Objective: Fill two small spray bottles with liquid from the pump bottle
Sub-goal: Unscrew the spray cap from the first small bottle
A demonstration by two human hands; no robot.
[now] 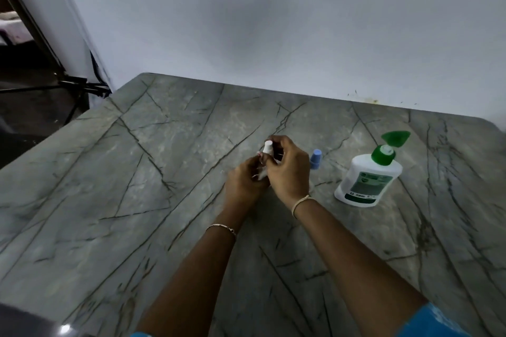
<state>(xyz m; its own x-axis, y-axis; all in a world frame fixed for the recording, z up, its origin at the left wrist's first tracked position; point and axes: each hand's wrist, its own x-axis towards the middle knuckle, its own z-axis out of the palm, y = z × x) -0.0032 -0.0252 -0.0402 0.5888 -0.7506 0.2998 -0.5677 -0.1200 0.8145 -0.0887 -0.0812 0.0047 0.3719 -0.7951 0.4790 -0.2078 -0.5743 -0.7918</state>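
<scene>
The left hand (246, 182) grips a small white plastic spray bottle (267, 147); the right hand (289, 169) pinches its top. A small blue bottle (315, 159) and open green-capped white pump bottle (367, 180) stand nearby; filling seems unfinished.

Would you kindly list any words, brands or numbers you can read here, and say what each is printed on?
Nothing can be read.
Green label on the white bottle: print and a logo, too blurred to read.
Small spray bottle: no legible marking.
Blue cap: no text visible.

Held upright: white spray bottle (267, 148) — blue bottle (315, 159), open green-capped bottle (367, 180) stand rightward.
</scene>
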